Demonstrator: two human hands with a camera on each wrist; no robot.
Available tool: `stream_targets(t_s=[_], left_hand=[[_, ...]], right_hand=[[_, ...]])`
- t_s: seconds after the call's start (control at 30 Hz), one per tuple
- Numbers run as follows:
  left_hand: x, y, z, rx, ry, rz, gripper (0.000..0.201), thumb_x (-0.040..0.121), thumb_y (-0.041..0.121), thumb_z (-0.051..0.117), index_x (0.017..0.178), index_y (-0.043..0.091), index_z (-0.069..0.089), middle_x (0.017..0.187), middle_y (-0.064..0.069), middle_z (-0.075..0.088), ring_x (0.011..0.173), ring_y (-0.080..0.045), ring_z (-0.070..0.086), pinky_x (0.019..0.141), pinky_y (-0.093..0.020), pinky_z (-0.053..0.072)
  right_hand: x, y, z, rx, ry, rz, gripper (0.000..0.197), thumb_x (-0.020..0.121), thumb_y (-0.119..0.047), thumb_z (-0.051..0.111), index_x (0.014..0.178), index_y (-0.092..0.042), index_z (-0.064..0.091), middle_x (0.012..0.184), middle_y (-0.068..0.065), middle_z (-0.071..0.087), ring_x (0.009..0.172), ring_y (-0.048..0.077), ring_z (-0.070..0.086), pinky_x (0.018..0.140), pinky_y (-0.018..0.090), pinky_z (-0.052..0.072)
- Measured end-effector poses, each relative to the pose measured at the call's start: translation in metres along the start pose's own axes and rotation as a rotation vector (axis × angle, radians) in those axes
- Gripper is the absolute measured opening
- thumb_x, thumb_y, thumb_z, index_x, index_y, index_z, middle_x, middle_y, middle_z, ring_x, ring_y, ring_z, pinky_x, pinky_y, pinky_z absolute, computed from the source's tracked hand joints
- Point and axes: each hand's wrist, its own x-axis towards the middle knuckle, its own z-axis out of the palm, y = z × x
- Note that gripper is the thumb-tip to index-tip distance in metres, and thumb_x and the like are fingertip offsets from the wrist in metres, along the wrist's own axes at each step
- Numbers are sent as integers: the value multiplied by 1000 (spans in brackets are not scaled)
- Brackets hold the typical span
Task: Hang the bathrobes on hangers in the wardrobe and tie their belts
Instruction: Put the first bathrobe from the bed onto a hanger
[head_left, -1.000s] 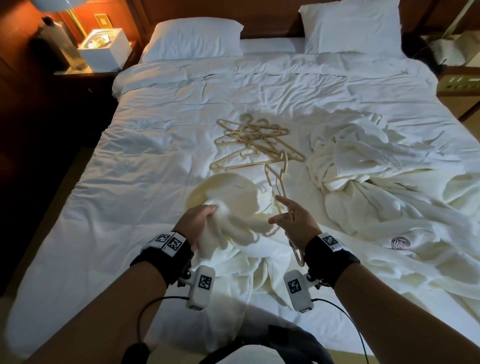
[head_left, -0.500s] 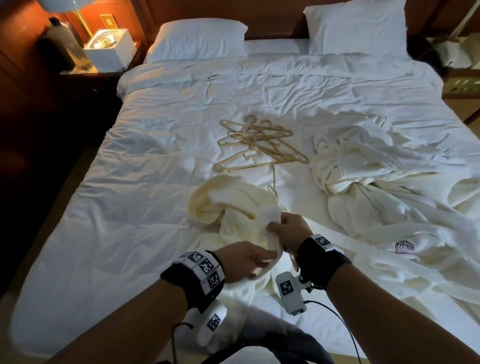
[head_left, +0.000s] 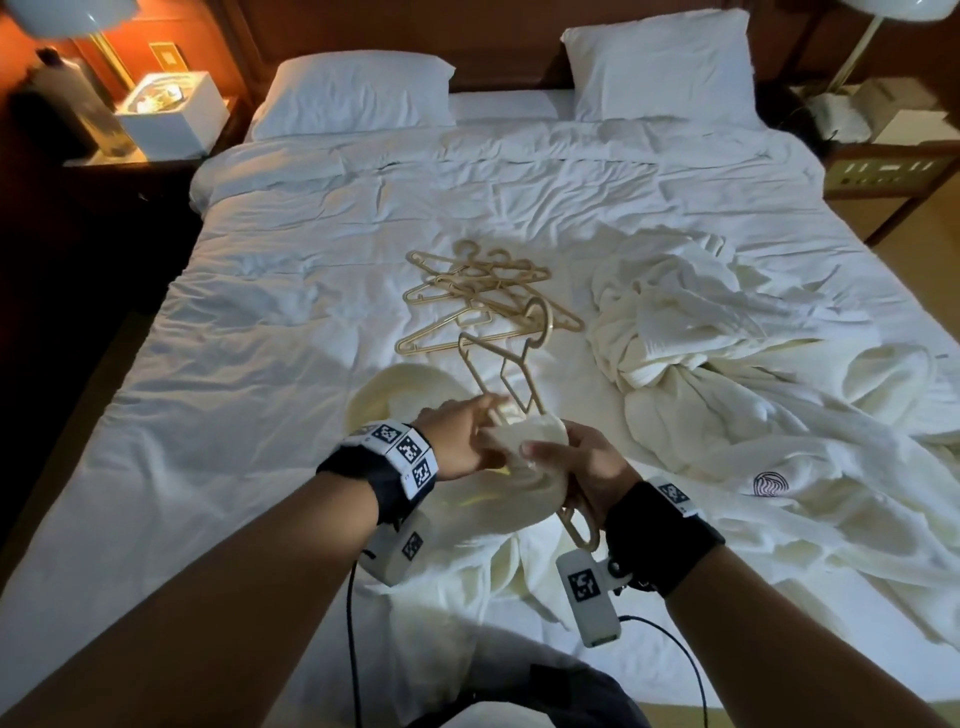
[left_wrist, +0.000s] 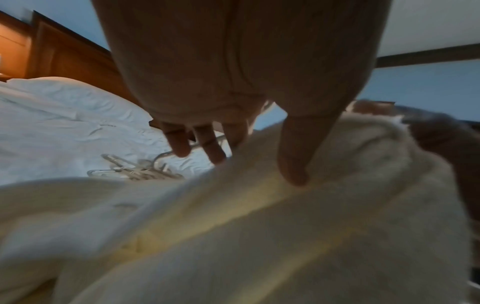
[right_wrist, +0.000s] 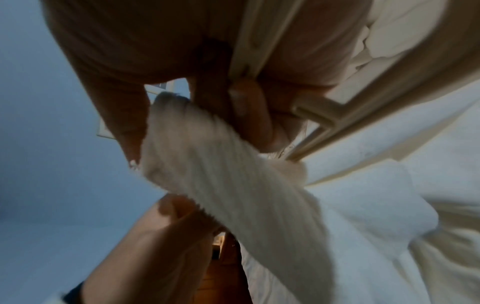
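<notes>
A cream bathrobe lies bunched on the near part of the bed. My right hand grips a beige plastic hanger, whose hook points away from me, and its thumb holds a fold of the robe against the hanger. In the right wrist view the right hand has its fingers curled round the hanger's bar. My left hand is beside it on the same fold. In the left wrist view the left hand has its thumb on the cloth and its fingers behind the edge.
A pile of several more hangers lies mid-bed. A second crumpled bathrobe with a round logo spreads over the right side. Two pillows sit at the headboard. A nightstand with a white box stands at the left.
My right hand has lifted the hanger, so it now stands up out of the robe. My left hand has let go of the bunched cloth and moved up to the fold at the hanger.
</notes>
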Motion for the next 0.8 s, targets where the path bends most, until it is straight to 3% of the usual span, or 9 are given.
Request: stream_targets(t_s=[0.07,0.13,0.27,0.33,0.47,0.57,0.67,0.73,0.8], left_hand=[[2,-7,-1,76,-40,-24,28,84,54,57,108,39,59,104,6,66,102,-24,60,96,-41,42],[1,-12,-2,-18,44,7,13,88,39,55,94,33,65,98,3,68,95,-24,62,92,-40,47],[-4,-6,-16,-276,265,3,19,83,27,60,90,13,71,88,-7,71,80,-24,64,74,-35,51],[-9,-10,-33,-423,405,-110,27,81,30,59,91,8,71,87,-7,69,79,-26,62,75,-34,49],[-30,-44,-83,-620,668,-389,29,84,25,62,92,-3,69,82,-11,59,76,-22,54,72,-38,50],[-45,-47,-98,-480,607,-376,23,88,26,60,78,6,65,81,-10,59,76,-23,54,72,-37,47],[-48,-31,-91,-460,526,-342,21,89,32,61,72,19,63,82,-9,62,77,-23,57,78,-39,50],[-50,-17,-84,-558,518,-316,26,79,39,67,62,19,68,76,-14,65,69,-28,60,66,-38,47],[-51,-8,-79,-617,507,-287,27,68,43,65,62,17,71,77,-22,67,67,-34,64,60,-37,44]], right_hand=[[-3,3,-2,-120,45,-31,41,63,-16,80,102,-5,70,76,11,68,52,17,59,42,21,42],[0,10,-9,-379,112,-45,44,60,-13,79,103,-17,71,79,1,72,60,13,63,49,20,45],[14,20,-28,-879,304,-42,29,68,-12,67,96,-20,67,85,-3,68,78,17,62,63,22,41],[21,18,-41,-963,417,-15,13,76,-8,61,83,-19,66,82,0,64,79,22,58,66,24,39],[23,8,-76,-991,618,55,26,79,-1,53,64,-21,59,76,5,63,84,32,63,68,26,44],[24,-6,-73,-915,605,-28,24,81,-7,58,64,-24,61,79,1,66,86,30,63,70,27,43],[26,-14,-36,-858,467,-182,12,84,-26,68,94,-32,69,86,-4,64,89,21,64,74,24,41],[29,-14,-6,-829,339,-206,47,79,-47,73,120,-28,64,98,-6,64,94,15,61,81,24,42],[35,-11,19,-834,234,-197,74,64,-71,70,124,-28,61,106,-9,64,98,11,60,85,27,45]])
